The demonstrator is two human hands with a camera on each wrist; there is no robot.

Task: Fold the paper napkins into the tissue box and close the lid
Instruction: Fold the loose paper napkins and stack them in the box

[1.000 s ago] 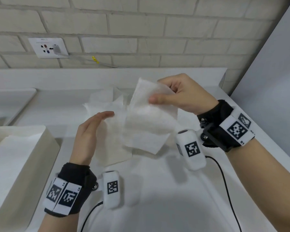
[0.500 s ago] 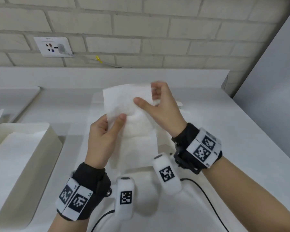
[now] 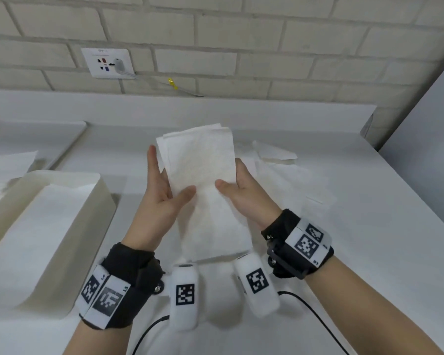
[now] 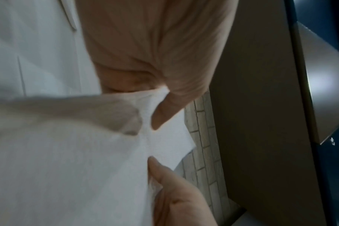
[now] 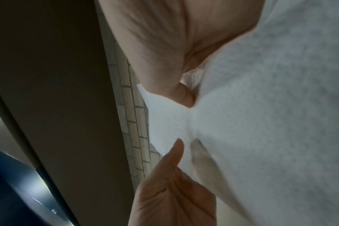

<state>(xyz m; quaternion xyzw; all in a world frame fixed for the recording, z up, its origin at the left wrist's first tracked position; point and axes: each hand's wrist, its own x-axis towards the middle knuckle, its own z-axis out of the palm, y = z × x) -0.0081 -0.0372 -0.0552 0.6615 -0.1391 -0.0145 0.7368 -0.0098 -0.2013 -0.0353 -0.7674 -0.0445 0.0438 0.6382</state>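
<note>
Presently left hand [image 3: 162,201] and right hand [image 3: 244,193] pinch the folded white paper napkin [image 3: 203,180] upright, edges aligned for the open cream tissue box [image 3: 46,242].

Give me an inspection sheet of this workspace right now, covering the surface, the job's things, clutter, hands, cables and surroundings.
Surface: white table, matte, against the wall.
Job's things: folded napkin held upright above the table; open tissue box on the left with white paper lying in it; loose napkins spread behind the hands. Lid: cannot tell which item it is.
Clutter: white sheet at far left.
Hands: left hand and right hand each pinch a side of the folded napkin, thumbs in front.
Cables: black cable trails from the wrist gear; a thin cable leaves the wall socket.
Surroundings: pale brick wall; grey panel on the right.
</note>
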